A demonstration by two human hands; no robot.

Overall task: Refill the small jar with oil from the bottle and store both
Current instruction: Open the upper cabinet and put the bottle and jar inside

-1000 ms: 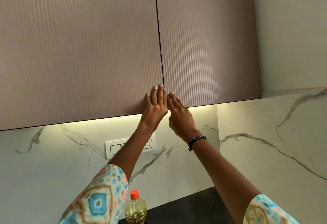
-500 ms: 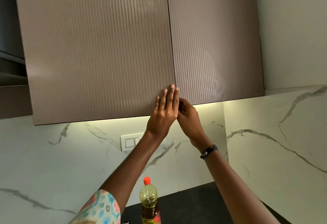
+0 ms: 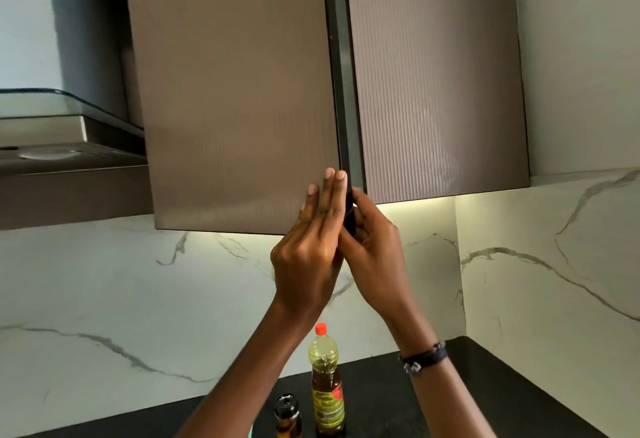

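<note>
- Overhead, the left cabinet door (image 3: 235, 91) stood slightly ajar, a dark gap showing between it and the right door (image 3: 436, 84).
- The left hand (image 3: 311, 247) lay flat against the left door's near edge, fingers straight and together.
- The right hand (image 3: 374, 247) had its fingers curled round that door's edge, gripping it.
- The bottle (image 3: 325, 378) stood upright on the dark surface (image 3: 485, 385) below, red cap on, partly full of yellow oil.
- The small jar (image 3: 287, 417) stood just left of the bottle, dark lid on, amber oil inside.
- Judging by looks, the bottle was light, squeezable plastic, best held round its middle; oil film could make it slippery.
- The jar looked like glass, so fragile; its body seemed the safest hold.
</note>
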